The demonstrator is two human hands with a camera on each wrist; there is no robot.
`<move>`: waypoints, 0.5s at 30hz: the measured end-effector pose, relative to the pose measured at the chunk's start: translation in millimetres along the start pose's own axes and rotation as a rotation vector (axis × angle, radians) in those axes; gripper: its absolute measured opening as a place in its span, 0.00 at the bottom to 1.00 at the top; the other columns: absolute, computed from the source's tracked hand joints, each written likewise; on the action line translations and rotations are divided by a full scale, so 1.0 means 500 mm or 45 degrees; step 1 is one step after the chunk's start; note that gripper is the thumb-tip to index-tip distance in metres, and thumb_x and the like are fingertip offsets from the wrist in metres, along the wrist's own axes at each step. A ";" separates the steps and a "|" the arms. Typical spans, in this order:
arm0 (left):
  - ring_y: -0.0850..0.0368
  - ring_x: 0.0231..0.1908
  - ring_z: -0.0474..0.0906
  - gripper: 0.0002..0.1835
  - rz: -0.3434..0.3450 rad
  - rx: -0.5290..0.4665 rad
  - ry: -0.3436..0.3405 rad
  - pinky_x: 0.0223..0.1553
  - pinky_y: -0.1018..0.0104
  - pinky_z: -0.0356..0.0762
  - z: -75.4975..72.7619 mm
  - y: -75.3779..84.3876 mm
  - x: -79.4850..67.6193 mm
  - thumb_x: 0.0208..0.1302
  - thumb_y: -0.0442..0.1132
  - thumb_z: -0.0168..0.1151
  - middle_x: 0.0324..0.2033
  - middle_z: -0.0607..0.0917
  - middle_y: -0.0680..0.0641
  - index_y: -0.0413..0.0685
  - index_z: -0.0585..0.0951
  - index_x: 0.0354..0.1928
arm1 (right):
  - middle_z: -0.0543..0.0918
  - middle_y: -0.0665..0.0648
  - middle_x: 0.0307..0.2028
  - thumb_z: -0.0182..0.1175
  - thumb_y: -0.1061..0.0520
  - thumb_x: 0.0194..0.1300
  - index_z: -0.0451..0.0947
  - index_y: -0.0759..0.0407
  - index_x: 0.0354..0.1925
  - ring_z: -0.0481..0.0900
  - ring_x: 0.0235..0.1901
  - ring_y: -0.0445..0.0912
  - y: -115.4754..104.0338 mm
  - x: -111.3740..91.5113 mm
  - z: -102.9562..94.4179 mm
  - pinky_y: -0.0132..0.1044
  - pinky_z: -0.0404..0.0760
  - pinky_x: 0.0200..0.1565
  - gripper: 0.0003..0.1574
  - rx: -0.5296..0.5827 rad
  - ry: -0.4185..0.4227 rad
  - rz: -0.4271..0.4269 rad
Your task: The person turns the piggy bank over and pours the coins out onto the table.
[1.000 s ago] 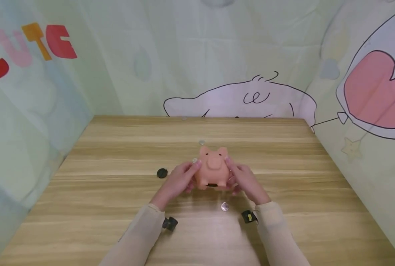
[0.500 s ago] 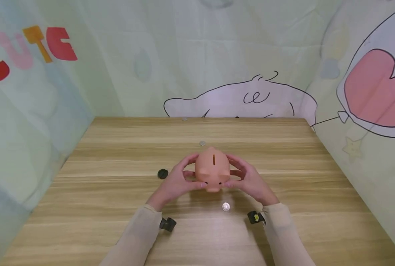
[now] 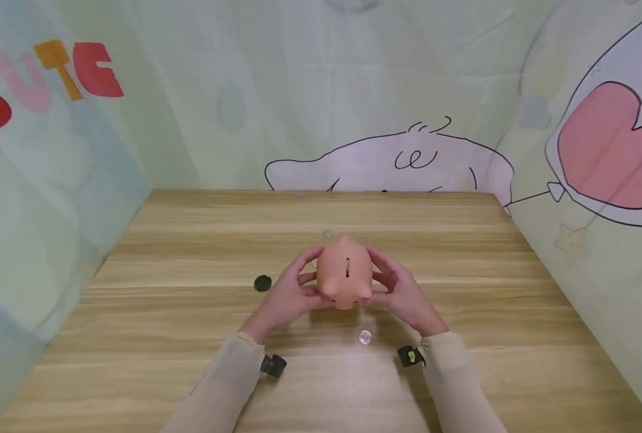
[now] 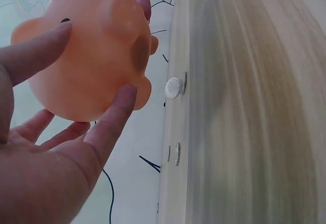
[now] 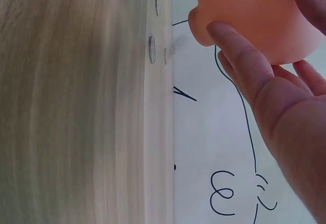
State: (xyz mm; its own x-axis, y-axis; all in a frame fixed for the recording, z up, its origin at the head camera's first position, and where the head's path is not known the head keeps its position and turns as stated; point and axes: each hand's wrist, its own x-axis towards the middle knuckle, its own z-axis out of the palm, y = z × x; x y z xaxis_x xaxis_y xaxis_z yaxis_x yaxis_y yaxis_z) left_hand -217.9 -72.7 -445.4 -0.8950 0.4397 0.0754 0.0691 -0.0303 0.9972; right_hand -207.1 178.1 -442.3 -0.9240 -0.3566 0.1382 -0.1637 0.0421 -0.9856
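A pink piggy bank [image 3: 345, 270] is held between both hands, its slot upward and its snout toward the person in the head view. My left hand [image 3: 288, 294] grips its left side, thumb by the face and fingers spread along the body. My right hand [image 3: 404, 297] holds the opposite side in the same way. In the left wrist view the piggy bank [image 4: 91, 56] hangs above the table, with a dark round patch on its underside. One silvery coin [image 3: 365, 337] lies on the near side of it, and another coin [image 3: 327, 233] lies beyond it.
A round black cap [image 3: 262, 283] lies left of the left hand. Near the back edge of the wooden table [image 3: 191, 361] sits one more coin [image 3: 299, 194]. A printed cloth backdrop [image 3: 202, 120] rises behind the table and along both sides.
The piggy bank has tipped from facing the person to slot upward, its face turned downward. Both hands have turned with it and kept their hold. The coins and black cap have stayed put.
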 end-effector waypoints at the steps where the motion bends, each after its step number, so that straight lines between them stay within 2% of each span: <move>1: 0.39 0.57 0.76 0.52 -0.006 0.003 0.003 0.47 0.55 0.82 0.000 0.000 -0.001 0.48 0.19 0.73 0.73 0.58 0.52 0.56 0.62 0.74 | 0.58 0.55 0.75 0.70 0.76 0.52 0.56 0.56 0.75 0.67 0.66 0.61 0.000 -0.001 0.001 0.43 0.78 0.55 0.58 0.001 -0.004 0.005; 5: 0.39 0.59 0.74 0.52 -0.017 0.032 0.008 0.48 0.56 0.82 0.000 0.003 -0.004 0.48 0.21 0.75 0.73 0.58 0.52 0.56 0.62 0.74 | 0.58 0.55 0.75 0.70 0.76 0.52 0.56 0.56 0.76 0.67 0.66 0.61 -0.001 -0.003 0.001 0.44 0.78 0.55 0.58 -0.005 0.001 0.026; 8: 0.41 0.56 0.75 0.51 -0.009 0.084 0.027 0.47 0.57 0.82 -0.002 0.006 -0.005 0.49 0.26 0.77 0.72 0.61 0.51 0.56 0.63 0.74 | 0.61 0.55 0.74 0.72 0.72 0.53 0.58 0.55 0.75 0.71 0.63 0.59 -0.002 -0.004 -0.001 0.44 0.78 0.56 0.56 -0.033 0.026 0.040; 12: 0.44 0.47 0.78 0.45 -0.017 0.152 0.081 0.46 0.54 0.82 -0.002 0.009 -0.005 0.54 0.39 0.77 0.66 0.69 0.46 0.56 0.64 0.73 | 0.66 0.60 0.70 0.70 0.64 0.61 0.61 0.56 0.74 0.76 0.57 0.58 -0.008 -0.007 -0.002 0.50 0.82 0.49 0.47 0.023 0.065 0.088; 15: 0.45 0.41 0.79 0.39 -0.065 0.159 0.097 0.43 0.51 0.83 -0.002 0.011 -0.008 0.62 0.46 0.71 0.59 0.73 0.42 0.54 0.65 0.73 | 0.71 0.67 0.64 0.64 0.58 0.68 0.62 0.61 0.72 0.79 0.51 0.56 -0.012 -0.008 0.003 0.51 0.85 0.41 0.38 0.052 0.099 0.162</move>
State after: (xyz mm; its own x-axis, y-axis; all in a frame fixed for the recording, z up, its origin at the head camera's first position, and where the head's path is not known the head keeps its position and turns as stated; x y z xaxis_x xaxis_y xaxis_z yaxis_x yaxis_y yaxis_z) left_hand -214.5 -75.2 -440.4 -0.9292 0.3684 0.0295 0.0729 0.1045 0.9919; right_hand -202.1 178.0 -437.2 -0.9607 -0.2771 0.0177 -0.0309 0.0436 -0.9986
